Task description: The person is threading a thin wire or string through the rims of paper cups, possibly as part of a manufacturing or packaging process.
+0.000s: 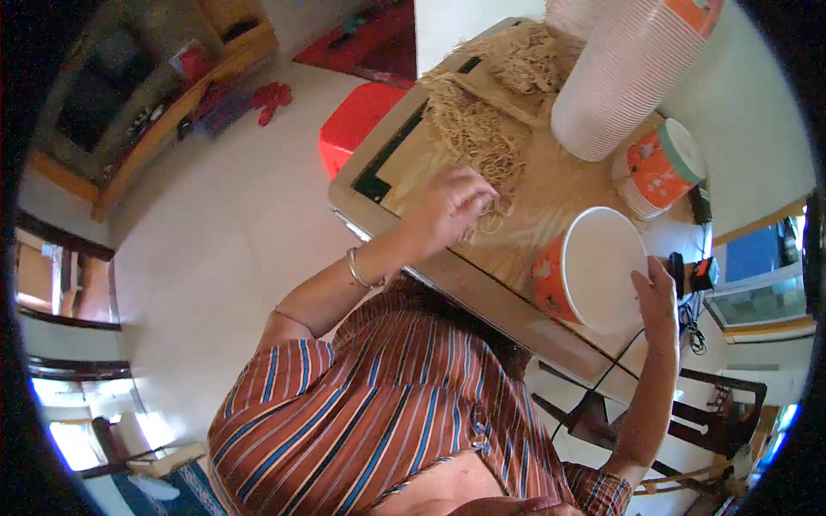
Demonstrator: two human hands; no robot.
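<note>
By the right hand [657,297] a white-lined paper tub [595,271] is being gripped, the hold of the curled left hand [449,206] being indiscernible.

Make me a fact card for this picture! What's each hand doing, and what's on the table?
Left hand: beside the tan strands; touching unclear
Right hand: holding the orange paper tub by its rim
Table: loose strands, a tall stack of tubs, a short stack of tubs
Left wrist: silvery bangle

Glare btm L, v. dark corners
</note>
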